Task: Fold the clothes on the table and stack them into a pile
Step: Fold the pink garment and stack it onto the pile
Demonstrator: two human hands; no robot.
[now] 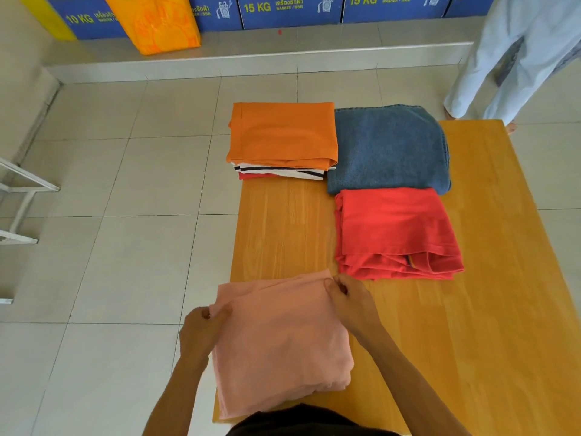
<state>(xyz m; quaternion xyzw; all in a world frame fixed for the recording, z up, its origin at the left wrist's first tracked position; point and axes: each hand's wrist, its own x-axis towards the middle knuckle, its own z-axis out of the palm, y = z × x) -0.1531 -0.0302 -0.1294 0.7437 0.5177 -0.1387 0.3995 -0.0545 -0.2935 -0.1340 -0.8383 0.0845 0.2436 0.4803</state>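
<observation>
A folded pale pink garment lies at the near left corner of the wooden table. My left hand pinches its far left corner, and my right hand pinches its far right corner. Beyond it, a folded red garment lies on the table. At the far end, a folded blue denim piece sits beside a pile topped by an orange garment, with a striped white piece and a red piece under it.
A person in pale blue trousers stands past the table's far right corner. Blue washer boxes and an orange bag line a raised step at the back. A white metal frame stands on the tiled floor at left.
</observation>
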